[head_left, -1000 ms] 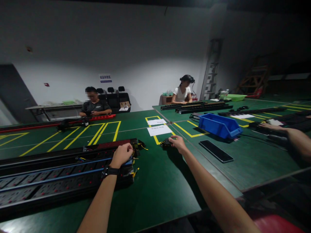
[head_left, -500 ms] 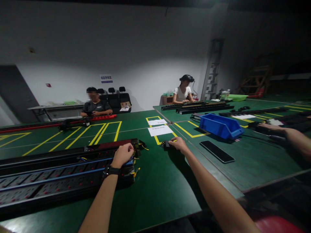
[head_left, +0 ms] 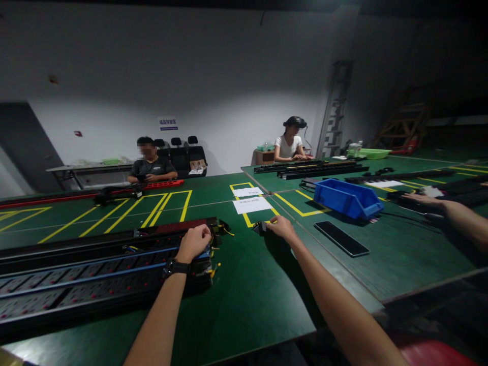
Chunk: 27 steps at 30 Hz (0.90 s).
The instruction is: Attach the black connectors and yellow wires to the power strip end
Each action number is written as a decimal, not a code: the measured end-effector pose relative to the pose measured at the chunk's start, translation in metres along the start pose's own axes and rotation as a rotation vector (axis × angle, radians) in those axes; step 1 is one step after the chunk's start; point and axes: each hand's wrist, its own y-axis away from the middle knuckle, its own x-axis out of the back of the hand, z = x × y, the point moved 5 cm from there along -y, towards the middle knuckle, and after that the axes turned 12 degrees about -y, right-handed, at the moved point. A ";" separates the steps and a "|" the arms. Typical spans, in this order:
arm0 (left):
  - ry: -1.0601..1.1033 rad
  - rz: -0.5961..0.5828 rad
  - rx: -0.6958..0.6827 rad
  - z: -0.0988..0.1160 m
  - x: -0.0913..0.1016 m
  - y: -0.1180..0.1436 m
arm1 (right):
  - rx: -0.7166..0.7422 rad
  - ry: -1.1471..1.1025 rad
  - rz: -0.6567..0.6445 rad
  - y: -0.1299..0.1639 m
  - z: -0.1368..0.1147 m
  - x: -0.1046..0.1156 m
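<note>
My left hand point(head_left: 195, 242), a dark watch on its wrist, is curled over the right end of a row of long black power strips point(head_left: 114, 272). Its fingertips are turned away from view, so what they grip there is hidden. Yellow-tipped wires point(head_left: 216, 269) stick out of that end. Farther right, my right hand point(head_left: 282, 229) pinches a small black angular part point(head_left: 260, 228) at the table surface, beside a yellow tape outline. White paper labels point(head_left: 251, 205) lie just beyond the part.
Right of my hand are a smartphone point(head_left: 342, 238) and a blue bin point(head_left: 346, 198). A co-worker's arm point(head_left: 453, 211) reaches in at the right edge. Two people sit across the green table point(head_left: 244, 315). Black rails point(head_left: 320, 169) lie at the back.
The view has shifted very slightly. Both hands stay in the same places, and the small black part sits at nearly the same spot.
</note>
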 end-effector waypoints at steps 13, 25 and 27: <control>-0.009 0.012 -0.011 0.001 -0.003 0.001 | 0.667 0.046 -0.470 0.109 -0.145 -0.072; 0.024 0.006 0.001 0.005 0.002 0.005 | 0.608 0.034 -0.531 0.128 -0.167 -0.122; 0.035 0.016 -0.011 0.005 0.001 0.004 | 0.594 -0.036 -0.533 0.126 -0.167 -0.125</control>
